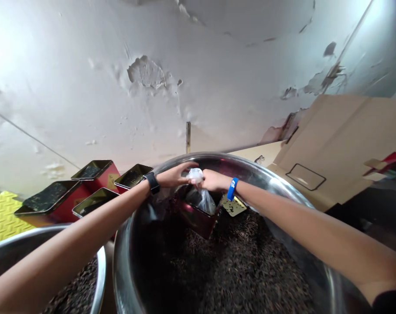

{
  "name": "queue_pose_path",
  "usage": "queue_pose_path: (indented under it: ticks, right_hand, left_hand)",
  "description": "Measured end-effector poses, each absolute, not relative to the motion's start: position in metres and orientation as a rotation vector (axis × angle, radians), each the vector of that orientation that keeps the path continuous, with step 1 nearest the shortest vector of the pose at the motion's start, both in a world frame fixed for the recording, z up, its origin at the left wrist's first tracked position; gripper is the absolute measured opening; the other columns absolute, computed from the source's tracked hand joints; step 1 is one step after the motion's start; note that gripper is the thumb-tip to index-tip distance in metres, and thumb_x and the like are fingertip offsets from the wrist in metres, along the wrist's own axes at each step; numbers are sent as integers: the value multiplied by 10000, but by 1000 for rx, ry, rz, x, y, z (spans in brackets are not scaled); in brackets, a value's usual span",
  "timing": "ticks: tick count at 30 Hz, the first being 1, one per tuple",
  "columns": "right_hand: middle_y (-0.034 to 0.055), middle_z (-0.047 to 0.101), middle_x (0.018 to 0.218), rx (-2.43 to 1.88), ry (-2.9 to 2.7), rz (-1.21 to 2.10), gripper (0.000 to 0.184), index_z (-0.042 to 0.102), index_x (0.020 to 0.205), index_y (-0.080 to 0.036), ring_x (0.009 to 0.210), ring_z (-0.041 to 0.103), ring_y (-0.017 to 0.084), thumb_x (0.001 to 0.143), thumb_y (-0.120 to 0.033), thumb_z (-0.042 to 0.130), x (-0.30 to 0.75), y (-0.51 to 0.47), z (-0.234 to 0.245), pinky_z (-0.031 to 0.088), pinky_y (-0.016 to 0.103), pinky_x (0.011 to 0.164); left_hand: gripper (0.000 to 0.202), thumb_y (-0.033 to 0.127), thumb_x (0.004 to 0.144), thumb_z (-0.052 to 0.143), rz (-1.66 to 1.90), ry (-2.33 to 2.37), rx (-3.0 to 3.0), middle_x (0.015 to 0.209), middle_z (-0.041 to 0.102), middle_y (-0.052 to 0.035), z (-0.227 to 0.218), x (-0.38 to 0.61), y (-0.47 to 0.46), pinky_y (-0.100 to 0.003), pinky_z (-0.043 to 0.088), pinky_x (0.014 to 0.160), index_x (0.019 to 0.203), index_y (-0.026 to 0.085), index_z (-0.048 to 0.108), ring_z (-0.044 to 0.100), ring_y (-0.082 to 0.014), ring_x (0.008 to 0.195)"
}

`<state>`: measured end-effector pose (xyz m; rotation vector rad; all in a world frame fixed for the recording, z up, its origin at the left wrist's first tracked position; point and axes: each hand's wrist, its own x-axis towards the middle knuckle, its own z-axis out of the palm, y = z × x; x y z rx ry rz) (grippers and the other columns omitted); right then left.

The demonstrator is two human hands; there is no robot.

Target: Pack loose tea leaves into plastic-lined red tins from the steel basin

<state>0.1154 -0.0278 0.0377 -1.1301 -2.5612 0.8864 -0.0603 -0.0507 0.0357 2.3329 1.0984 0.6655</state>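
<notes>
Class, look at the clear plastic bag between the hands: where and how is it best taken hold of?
Probably the plastic bag is best pinched at its gathered top, coming from above. That part bunches into a narrow, crumpled tuft above the rim of the open red tin, while the lower part sits inside, where the walls leave less room.

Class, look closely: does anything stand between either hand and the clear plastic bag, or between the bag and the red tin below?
Nothing visible does. The right hand grips the top of the plastic bag, the left hand is right beside it, and the bag reaches into the red tin. The gold-coloured piece lies alongside the tin.
</notes>
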Motion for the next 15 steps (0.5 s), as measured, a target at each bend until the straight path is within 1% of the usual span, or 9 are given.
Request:
queue_pose_path:
  ticks: [1,3,5,6,8,10,11,13,15]
  right_hand:
    - [1,529,548,-1129,-2572,984,58,563,654,-129,494,474,89,677,-170,528,118,-28,41,350,194,448]
    - [-1,541,557,-1138,-2533,1257,73,554,674,-130,493,496,82,709,-164,499,121,-29,49,388,190,462]
    - [10,563,579,-1193,-2463,1438,94,542,664,-130,502,517,81,729,-183,500,122,-29,54,424,195,482]
    - [13,567,571,-1242,-2455,1414,113,534,641,-131,494,521,84,732,-194,510,122,-28,56,433,200,483]
    - [13,557,518,-1337,-2494,1191,158,515,587,-141,454,517,97,729,-210,526,119,-25,57,434,212,455]
    - [18,556,495,-1360,-2519,957,174,506,556,-151,434,517,111,713,-217,540,114,-21,57,418,215,428]
    - [24,564,501,-1343,-2523,876,172,507,546,-153,434,520,115,702,-216,545,112,-18,58,410,213,423]
    - [40,581,520,-1304,-2526,746,175,507,524,-153,446,531,121,682,-214,549,109,-15,62,402,211,434]
    - [53,591,542,-1256,-2522,631,173,508,536,-151,459,537,123,691,-226,528,107,-12,68,395,209,449]
  left_hand:
    - [413,376,695,586,502,1102,2342,997,584,-67,34,-64,-49,-247,406,724,1046,167,527,531,-159,881]
    - [369,405,680,597,285,1203,2388,848,622,-53,31,-65,-47,-243,411,651,952,157,583,551,-148,735]
    - [321,387,666,610,266,1350,2473,731,623,-44,31,-62,-44,-239,398,595,874,142,616,526,-130,617]
    - [286,355,656,620,290,1401,2509,694,619,-41,31,-58,-44,-236,393,586,842,136,628,513,-124,591]
    - [189,259,648,617,284,1497,2472,629,608,-29,34,-51,-43,-223,391,592,781,129,644,509,-111,576]
    - [116,171,664,563,246,1623,2330,530,574,-18,39,-43,-46,-215,394,578,716,108,645,512,-102,535]
    - [120,142,673,530,232,1689,2249,481,551,-16,41,-39,-50,-217,396,558,674,94,640,511,-101,501]
    - [161,132,677,502,225,1751,2143,413,518,-23,47,-31,-62,-228,397,503,581,78,618,500,-107,427]
    - [194,175,666,536,324,1704,2135,392,515,-29,53,-25,-77,-232,394,462,499,91,591,488,-112,388]
